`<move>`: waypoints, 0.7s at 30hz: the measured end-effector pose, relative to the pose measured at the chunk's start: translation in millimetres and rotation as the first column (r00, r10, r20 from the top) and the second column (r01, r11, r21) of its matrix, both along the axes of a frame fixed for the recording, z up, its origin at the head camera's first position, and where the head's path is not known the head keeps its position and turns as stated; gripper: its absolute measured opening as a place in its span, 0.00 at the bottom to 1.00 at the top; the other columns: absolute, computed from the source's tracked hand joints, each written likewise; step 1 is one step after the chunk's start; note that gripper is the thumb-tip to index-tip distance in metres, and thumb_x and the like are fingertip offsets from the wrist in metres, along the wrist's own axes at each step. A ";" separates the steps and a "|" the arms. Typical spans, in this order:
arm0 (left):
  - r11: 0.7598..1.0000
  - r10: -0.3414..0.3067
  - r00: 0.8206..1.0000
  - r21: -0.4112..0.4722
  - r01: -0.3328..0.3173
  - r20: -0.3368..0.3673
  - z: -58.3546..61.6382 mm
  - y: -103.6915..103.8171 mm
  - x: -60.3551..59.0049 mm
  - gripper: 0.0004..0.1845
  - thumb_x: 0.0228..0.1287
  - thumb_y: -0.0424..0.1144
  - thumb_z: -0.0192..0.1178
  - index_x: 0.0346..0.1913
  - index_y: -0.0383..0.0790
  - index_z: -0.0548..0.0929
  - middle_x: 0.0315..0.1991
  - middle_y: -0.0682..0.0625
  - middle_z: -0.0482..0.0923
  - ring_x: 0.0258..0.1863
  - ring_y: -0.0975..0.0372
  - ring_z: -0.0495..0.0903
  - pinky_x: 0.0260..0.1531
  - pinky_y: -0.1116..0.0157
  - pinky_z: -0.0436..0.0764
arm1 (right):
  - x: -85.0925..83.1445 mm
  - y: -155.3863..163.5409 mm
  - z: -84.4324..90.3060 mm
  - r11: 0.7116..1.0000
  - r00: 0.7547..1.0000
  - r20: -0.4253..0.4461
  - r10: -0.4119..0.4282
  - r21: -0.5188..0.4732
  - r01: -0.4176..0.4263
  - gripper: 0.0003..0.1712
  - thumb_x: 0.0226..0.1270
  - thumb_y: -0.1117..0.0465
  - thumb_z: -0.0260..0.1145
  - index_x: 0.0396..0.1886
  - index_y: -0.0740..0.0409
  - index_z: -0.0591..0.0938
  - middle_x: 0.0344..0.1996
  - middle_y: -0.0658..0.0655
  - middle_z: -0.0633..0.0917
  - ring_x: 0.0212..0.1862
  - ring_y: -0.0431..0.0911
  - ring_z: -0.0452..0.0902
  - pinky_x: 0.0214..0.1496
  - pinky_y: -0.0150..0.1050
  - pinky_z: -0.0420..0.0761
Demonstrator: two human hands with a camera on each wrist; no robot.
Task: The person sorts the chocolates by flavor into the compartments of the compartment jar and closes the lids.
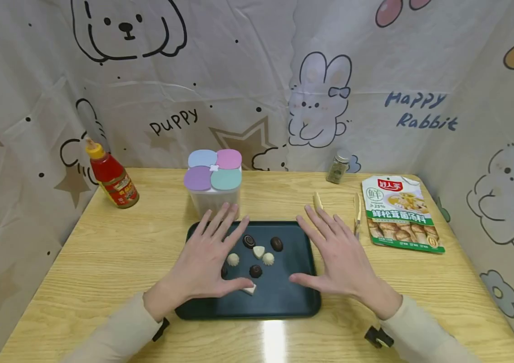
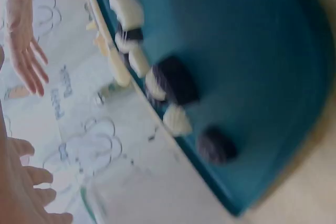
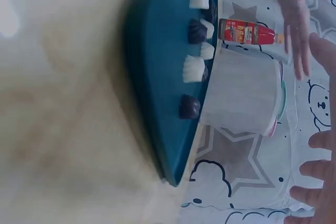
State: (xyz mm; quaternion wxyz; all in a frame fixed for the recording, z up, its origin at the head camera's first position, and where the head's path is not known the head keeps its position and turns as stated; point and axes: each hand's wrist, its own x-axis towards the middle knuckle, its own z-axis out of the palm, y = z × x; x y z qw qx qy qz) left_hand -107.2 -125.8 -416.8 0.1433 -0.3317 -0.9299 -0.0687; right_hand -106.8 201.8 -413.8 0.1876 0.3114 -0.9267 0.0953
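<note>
A dark teal tray [image 1: 293, 302] lies on the wooden table and carries several small chocolates, dark and white, such as a white shell piece [image 1: 268, 258] and a dark round one [image 1: 277, 244]. My left hand [image 1: 209, 257] hovers flat over the tray's left part, fingers spread, thumb near a white piece [image 1: 249, 289]. My right hand [image 1: 336, 254] is spread flat over the tray's right edge, holding nothing. The left wrist view shows the tray [image 2: 252, 51] with the chocolates [image 2: 176, 80]; the right wrist view shows the tray [image 3: 157, 77] and chocolates [image 3: 193, 69] too, both blurred.
Behind the tray stands a clear container with a pastel four-part lid [image 1: 213, 176]. A red sauce bottle [image 1: 112, 176] is at the back left, a small spice jar [image 1: 338, 166] at the back right. A snack packet [image 1: 399, 212] and thin sticks [image 1: 356, 214] lie right of the tray.
</note>
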 end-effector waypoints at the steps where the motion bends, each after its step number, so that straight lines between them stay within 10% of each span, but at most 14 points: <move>1: 1.000 -0.002 1.000 0.019 0.002 -0.017 2.7 -3.5 -2.3 0.63 0.58 0.89 0.43 0.86 0.48 0.53 0.87 0.41 0.46 0.87 0.46 0.49 0.82 0.40 0.56 | -4.3 -1.5 2.3 1.000 1.000 -0.007 0.020 -0.021 -0.020 0.66 0.58 0.09 0.46 0.84 0.47 0.62 0.83 0.59 0.65 0.80 0.63 0.65 0.75 0.68 0.70; 5: 0.994 0.000 0.994 0.105 0.012 -0.110 12.9 -19.0 -15.4 0.61 0.62 0.88 0.28 0.82 0.43 0.63 0.83 0.38 0.60 0.84 0.43 0.57 0.81 0.40 0.58 | -26.5 -8.4 12.2 0.989 0.993 -0.013 0.115 -0.096 -0.116 0.59 0.64 0.13 0.49 0.82 0.47 0.67 0.80 0.59 0.71 0.77 0.62 0.70 0.72 0.66 0.75; 15: 0.971 0.032 0.980 0.237 0.016 -0.198 23.8 -59.3 -59.1 0.55 0.67 0.83 0.36 0.70 0.36 0.77 0.71 0.35 0.76 0.73 0.40 0.71 0.74 0.39 0.70 | -97.3 -35.9 34.0 0.902 0.917 -0.003 0.398 -0.179 -0.393 0.44 0.69 0.35 0.71 0.75 0.55 0.75 0.74 0.64 0.77 0.72 0.59 0.77 0.70 0.61 0.78; 21: 0.966 0.078 0.986 0.255 -0.039 -0.144 22.3 -69.6 -76.0 0.42 0.64 0.66 0.68 0.68 0.36 0.79 0.68 0.35 0.77 0.68 0.42 0.75 0.70 0.40 0.74 | -133.5 -60.2 39.0 0.906 0.914 0.025 0.405 -0.150 -0.397 0.40 0.65 0.45 0.77 0.73 0.56 0.78 0.73 0.62 0.79 0.71 0.58 0.79 0.71 0.57 0.79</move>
